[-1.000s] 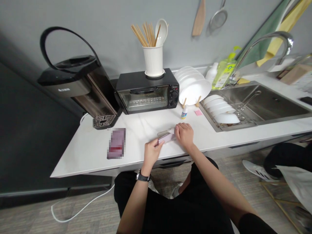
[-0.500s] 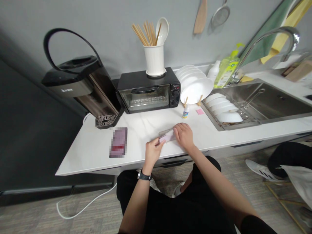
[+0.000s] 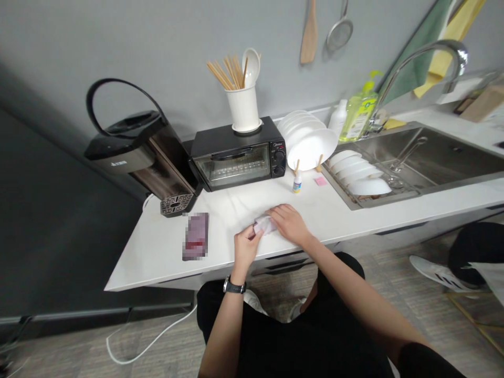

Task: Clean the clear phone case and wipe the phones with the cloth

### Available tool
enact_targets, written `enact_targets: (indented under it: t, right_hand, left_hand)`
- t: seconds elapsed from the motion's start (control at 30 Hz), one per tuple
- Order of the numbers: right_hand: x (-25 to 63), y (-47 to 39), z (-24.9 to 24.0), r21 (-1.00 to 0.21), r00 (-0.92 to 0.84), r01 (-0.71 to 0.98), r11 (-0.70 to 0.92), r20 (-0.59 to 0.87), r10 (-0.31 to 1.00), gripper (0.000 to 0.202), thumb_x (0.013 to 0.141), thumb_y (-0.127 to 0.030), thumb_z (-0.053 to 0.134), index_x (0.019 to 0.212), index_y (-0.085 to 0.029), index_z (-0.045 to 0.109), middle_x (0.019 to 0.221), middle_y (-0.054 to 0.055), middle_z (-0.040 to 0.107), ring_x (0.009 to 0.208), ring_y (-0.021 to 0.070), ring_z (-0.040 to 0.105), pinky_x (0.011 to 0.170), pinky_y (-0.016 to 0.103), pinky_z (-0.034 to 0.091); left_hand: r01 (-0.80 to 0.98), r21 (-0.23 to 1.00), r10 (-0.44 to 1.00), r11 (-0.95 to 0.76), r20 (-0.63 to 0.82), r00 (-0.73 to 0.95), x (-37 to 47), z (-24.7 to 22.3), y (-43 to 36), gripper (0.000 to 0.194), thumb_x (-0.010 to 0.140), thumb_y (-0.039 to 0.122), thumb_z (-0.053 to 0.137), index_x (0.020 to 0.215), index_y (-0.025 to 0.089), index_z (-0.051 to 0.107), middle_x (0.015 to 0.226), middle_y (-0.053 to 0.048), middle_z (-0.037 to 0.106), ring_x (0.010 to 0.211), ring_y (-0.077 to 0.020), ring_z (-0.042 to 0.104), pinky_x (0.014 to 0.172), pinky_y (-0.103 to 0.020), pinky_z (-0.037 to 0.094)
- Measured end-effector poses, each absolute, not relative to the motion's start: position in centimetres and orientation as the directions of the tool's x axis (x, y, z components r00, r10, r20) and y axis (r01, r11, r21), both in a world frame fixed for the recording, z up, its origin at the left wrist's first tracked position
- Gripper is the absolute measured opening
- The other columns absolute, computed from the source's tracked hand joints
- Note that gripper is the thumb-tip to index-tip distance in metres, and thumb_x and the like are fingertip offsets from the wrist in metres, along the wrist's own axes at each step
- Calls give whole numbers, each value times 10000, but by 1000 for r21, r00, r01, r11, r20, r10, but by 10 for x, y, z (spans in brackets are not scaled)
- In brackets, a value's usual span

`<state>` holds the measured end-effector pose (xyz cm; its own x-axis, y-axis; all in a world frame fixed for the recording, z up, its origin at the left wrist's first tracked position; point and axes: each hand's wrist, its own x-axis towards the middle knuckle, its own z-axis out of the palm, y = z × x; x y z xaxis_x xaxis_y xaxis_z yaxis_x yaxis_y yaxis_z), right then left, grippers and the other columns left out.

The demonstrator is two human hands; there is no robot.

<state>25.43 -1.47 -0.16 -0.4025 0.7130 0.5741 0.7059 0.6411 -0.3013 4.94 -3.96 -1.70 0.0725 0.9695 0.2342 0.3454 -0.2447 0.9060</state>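
Over the counter's front part, both hands meet at a small flat, clear case (image 3: 260, 216), mostly covered by a pale lilac cloth (image 3: 264, 225). My left hand (image 3: 245, 245), with a watch on the wrist, pinches the left end of the case between thumb and fingers. My right hand (image 3: 289, 223) lies across the right end, its fingers bent over the cloth; the fingertips are partly hidden. To the left lies a dark phone (image 3: 196, 236) with a blurred-out screen. A small white bottle (image 3: 296, 184) with a yellow-blue label stands behind my right hand.
A water dispenser (image 3: 157, 157), a toaster oven (image 3: 236, 168) and a rack of white plates (image 3: 311, 149) line the wall. Beside a pink sticky note (image 3: 320, 181) is the sink (image 3: 441, 168) with bowls in it. Another person's shoe (image 3: 437, 273) shows at right.
My right hand has slid left over the case, towards my left hand. The pale cloth now looks bunched and covers more of the case. The camera view has shifted slightly.
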Motion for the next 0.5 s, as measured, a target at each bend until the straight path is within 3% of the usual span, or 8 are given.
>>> enact_targets:
  t: [0.13,0.27,0.5]
  right_hand:
    - [300,-7,-10,-604,10,695,389,550,835,436,1115,-484,361,901,-222,636,884,84,682,853,251,590,802,364,444]
    - [309,-7,-16,-717,219,631,298,533,817,502,1126,-532,255,776,-252,480,700,9,538,671,201,505,657,327,376]
    - [305,-11,-7,-808,353,503,307,517,780,536,1104,-601,295,696,-261,360,594,-47,377,571,155,402,565,302,311]
  left_hand:
    - [249,943,974,-220,228,-6,51,-14,-36,286,877,431,755,817,171,650,753,12,686,740,-141,648,737,-232,529]
    - [163,945,938,-283,308,-156,51,5,-31,352,846,423,801,1056,171,676,919,-22,744,873,-154,708,845,-251,558]
    - [249,893,909,-374,406,-90,75,32,-26,278,891,398,756,1056,175,742,997,-54,773,913,-177,718,837,-264,571]
